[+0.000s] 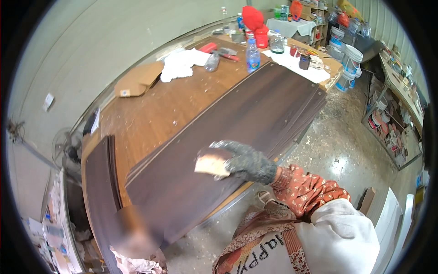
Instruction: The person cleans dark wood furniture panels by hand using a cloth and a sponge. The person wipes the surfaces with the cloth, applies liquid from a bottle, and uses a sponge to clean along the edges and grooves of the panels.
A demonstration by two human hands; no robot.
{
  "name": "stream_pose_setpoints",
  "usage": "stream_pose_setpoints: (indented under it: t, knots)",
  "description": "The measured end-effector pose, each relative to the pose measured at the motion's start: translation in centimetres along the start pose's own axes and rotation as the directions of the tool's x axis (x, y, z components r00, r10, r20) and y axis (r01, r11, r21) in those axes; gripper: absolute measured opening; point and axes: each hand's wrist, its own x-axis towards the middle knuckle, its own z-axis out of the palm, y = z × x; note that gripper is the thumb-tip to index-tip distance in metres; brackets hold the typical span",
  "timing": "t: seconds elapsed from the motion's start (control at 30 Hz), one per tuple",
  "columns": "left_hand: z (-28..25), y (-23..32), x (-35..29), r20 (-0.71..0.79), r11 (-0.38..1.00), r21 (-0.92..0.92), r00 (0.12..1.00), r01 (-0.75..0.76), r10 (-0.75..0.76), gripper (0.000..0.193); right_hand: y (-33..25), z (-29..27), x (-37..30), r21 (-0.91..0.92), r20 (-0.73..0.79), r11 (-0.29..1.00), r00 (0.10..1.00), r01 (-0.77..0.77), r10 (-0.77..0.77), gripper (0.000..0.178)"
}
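Observation:
My right hand point(250, 162), in a dark grey work glove with whitish smears, grips a pale cream block point(211, 165). Whether the block is wood or sponge does not show. It is over the top face of a dark brown panel point(196, 148), the uppermost of a stack lying slantwise on the brown table point(157, 112). At the lower left, a smeared pinkish shape point(138, 239) shows above crumpled pink-and-white cloth point(139, 264). I cannot tell whether this is my left hand; no fingers can be made out.
More dark panels point(101, 171) lie at the table's left end. Cardboard point(139, 79), a white cloth point(183, 63) and a water bottle point(252, 55) are beyond the stack. White buckets point(351, 59) stand on the floor, near a workbench point(404, 82) at right.

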Motion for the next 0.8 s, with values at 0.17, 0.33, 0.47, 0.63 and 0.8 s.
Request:
stream_pose_setpoints:
  t: [0.17, 0.33, 0.47, 0.63, 0.8]
  knots:
    - [2.0, 15.8, 9.1, 0.395, 0.245, -0.734, 0.691, 0.634, -0.605, 0.048, -8.1, -8.6, -2.2, 0.024, -0.512, 0.95, 0.819, 0.312, -0.257, 0.051]
    - [7.8, 20.9, 8.1, 0.535, 0.303, -0.648, 0.701, 0.698, -0.472, 0.046, -11.8, -24.1, -4.1, -0.591, -0.727, 0.806, 0.449, -0.024, -0.52, 0.055]
    - [11.5, 22.0, 7.9, 0.598, 0.398, -0.562, 0.689, 0.725, -0.41, 0.044, -17.0, -32.3, -0.7, -0.736, -0.625, 0.414, 0.303, -0.536, -0.719, 0.079]
    - [11.4, 26.1, 10.1, 0.644, 0.367, -0.481, 0.605, 0.796, -0.468, 0.04, -19.5, -42.1, 3.0, -0.659, -0.671, 0.231, 0.421, -0.716, -0.61, 0.085]
    - [10.9, 23.7, 8.2, 0.551, 0.595, -0.268, 0.627, 0.757, -0.55, 0.044, -22.7, -40.1, 9.7, -0.851, -0.392, -0.044, 0.69, -0.523, -0.609, 0.092]
